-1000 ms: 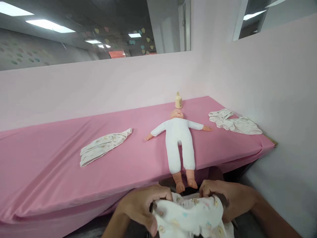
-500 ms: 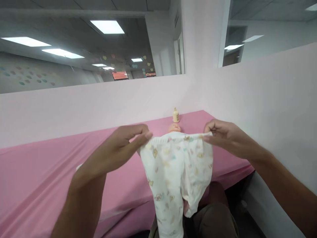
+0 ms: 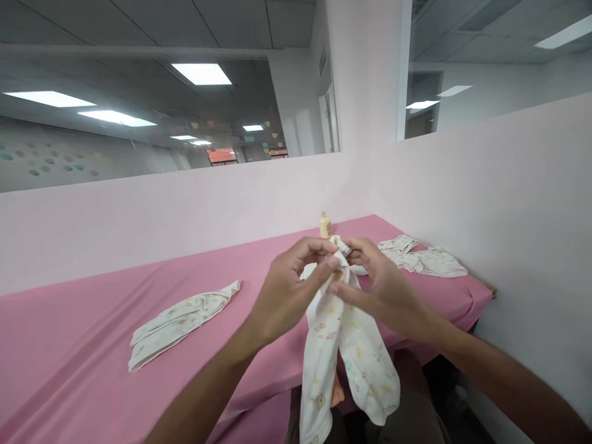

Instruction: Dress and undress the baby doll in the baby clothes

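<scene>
A pair of white baby pants (image 3: 370, 364) with a small coloured print hangs in front of me, both legs dangling over the table's front edge. My left hand (image 3: 296, 280) pinches the gathered waistband between thumb and fingers. On the other side my right hand (image 3: 374, 283) grips the same bunched cloth, fingertips close to the left ones. Behind the pants lies a doll, mostly hidden; what looks like its foot (image 3: 338, 392) shows between the pant legs.
A pink cloth covers the table (image 3: 194, 265). A folded printed garment (image 3: 182, 317) lies to the left, another printed garment (image 3: 423, 256) at the right. Against the back wall stands a cream pump bottle (image 3: 325, 225). White walls with windows close off the back and right.
My hands have come together from a wide stretch, bunching the waistband between them. Garments on both sides have come into view, and the doll's head is now hidden.
</scene>
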Demonstrator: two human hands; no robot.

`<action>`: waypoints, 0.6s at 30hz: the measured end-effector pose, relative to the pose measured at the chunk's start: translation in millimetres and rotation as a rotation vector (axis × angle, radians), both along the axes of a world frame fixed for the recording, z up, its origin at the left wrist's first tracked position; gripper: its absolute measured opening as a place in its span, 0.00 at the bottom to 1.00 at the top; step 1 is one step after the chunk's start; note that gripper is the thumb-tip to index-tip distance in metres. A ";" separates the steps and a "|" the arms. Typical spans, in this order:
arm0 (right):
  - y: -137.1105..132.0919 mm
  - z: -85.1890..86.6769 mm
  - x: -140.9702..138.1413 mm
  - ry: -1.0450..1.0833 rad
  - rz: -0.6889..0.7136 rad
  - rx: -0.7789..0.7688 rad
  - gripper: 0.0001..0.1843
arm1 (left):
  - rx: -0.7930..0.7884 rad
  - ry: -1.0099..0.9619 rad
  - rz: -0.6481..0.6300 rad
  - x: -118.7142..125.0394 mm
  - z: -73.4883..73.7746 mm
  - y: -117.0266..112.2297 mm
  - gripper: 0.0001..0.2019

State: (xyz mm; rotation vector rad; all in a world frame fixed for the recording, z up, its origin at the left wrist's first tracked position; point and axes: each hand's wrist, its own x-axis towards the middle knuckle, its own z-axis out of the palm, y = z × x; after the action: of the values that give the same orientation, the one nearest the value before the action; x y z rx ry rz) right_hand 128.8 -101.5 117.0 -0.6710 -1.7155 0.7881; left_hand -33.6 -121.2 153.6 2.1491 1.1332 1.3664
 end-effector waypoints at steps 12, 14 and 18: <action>9.0 19.6 13.4 0.274 0.099 -0.122 0.14 | -0.403 -0.272 -0.069 -1.0 -91.7 -1.7 0.33; 15.4 25.2 13.9 0.336 0.076 -0.114 0.15 | -0.643 -0.359 -0.244 3.4 -109.2 -4.1 0.27; 44.2 16.1 16.4 0.347 -0.068 -0.158 0.16 | -0.840 -0.574 -0.302 12.6 -117.7 -14.9 0.19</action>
State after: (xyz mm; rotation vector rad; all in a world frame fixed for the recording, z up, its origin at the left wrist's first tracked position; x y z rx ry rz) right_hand 145.3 -57.3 133.2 -0.6527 -1.3206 0.9398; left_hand -21.0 -136.1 36.0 1.1643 0.8708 1.0022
